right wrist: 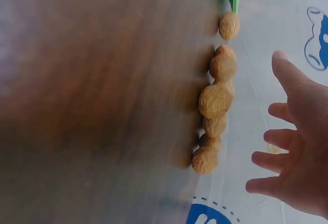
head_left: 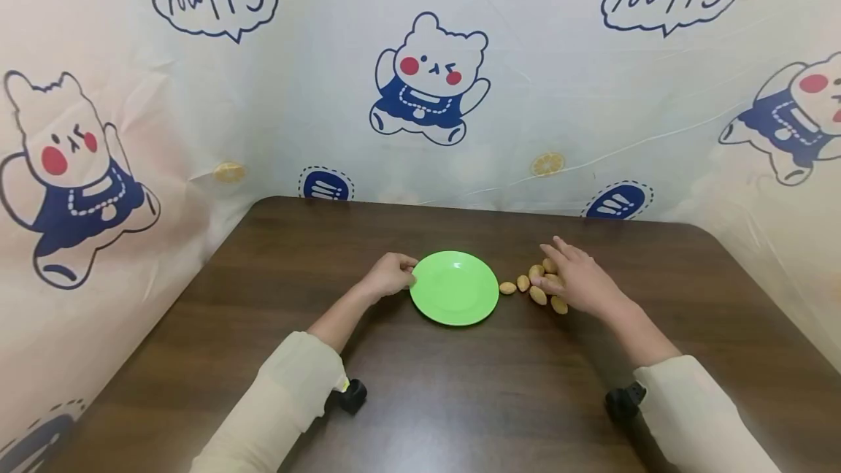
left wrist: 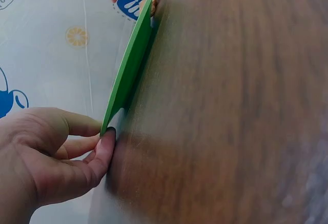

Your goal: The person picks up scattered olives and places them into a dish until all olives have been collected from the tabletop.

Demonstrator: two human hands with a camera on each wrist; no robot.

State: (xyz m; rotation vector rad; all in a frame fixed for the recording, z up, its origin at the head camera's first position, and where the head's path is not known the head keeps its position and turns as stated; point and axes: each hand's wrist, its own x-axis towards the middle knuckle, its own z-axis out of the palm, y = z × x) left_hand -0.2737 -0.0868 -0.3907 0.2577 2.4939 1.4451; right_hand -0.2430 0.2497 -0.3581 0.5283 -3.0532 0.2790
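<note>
A round green plate (head_left: pixel 455 288) lies on the dark wooden table. My left hand (head_left: pixel 389 275) pinches its left rim; in the left wrist view, the thumb and fingers of that hand (left wrist: pixel 56 155) grip the edge of the plate (left wrist: pixel 128 65). Just right of the plate, several tan, nut-like pieces (head_left: pixel 538 295) lie in a loose group, the nearest one (head_left: pixel 508 288) beside the rim. Over this group my right hand (head_left: pixel 581 279) hovers with its fingers spread. The right wrist view shows that hand (right wrist: pixel 302 137) apart from the pieces (right wrist: pixel 216 101), holding nothing.
Behind the back edge of the brown table (head_left: pixel 315 225) hangs a pale curtain (head_left: pixel 315 93) printed with cartoon bears, and it continues along both sides. A black wrist camera (head_left: pixel 353 395) is on the left wrist and another (head_left: pixel 624 401) on the right.
</note>
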